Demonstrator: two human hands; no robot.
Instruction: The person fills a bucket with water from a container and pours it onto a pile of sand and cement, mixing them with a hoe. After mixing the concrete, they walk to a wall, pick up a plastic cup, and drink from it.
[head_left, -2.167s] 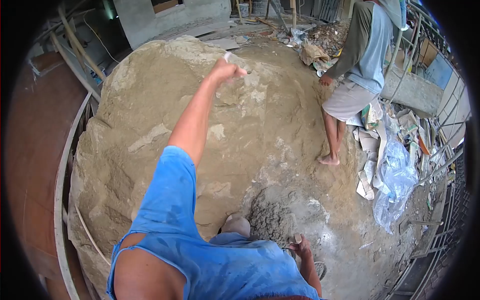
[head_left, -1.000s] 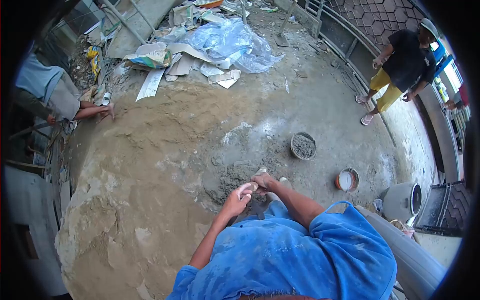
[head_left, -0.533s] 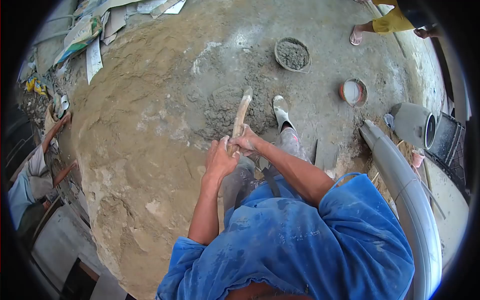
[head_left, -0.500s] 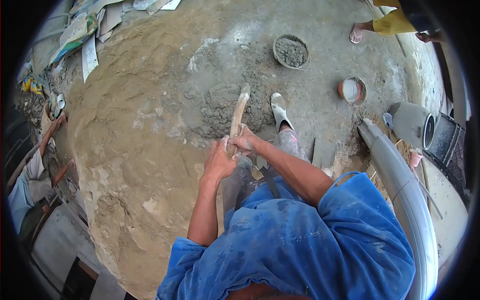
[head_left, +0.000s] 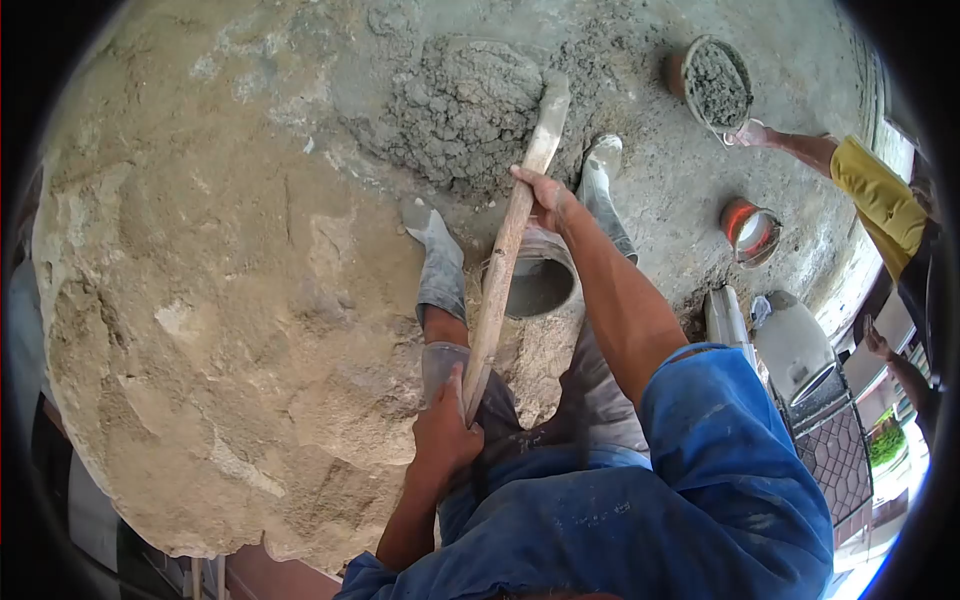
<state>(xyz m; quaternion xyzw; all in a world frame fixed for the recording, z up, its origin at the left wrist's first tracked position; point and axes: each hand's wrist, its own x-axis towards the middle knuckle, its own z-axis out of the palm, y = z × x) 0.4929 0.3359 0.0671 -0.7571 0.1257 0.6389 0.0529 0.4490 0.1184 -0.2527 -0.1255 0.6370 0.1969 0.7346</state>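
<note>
Both my hands are wrapped round the long wooden handle (head_left: 505, 250) of a tool. My left hand (head_left: 447, 425) grips its lower end near my thigh. Farther up, my right hand (head_left: 545, 197) holds the shaft. The handle's far end reaches a heap of wet grey mortar (head_left: 465, 110), and the tool's head is hidden there. My boots, one pale (head_left: 600, 185) and one grey (head_left: 440, 255), stand either side of the handle. Between my legs is a bucket (head_left: 572, 275) with grey contents.
A bucket of mortar (head_left: 690, 85) stands at the upper right, beside another person's foot (head_left: 750, 134). Below it is a small orange bucket (head_left: 738, 215). A grey drum (head_left: 790, 345) lies at right. A big sand pile (head_left: 230, 330) fills the left.
My hands have spread apart on the handle, right up and left down. The view has shifted, showing the bucket between my legs. The other person's foot now appears close to the mortar bucket.
</note>
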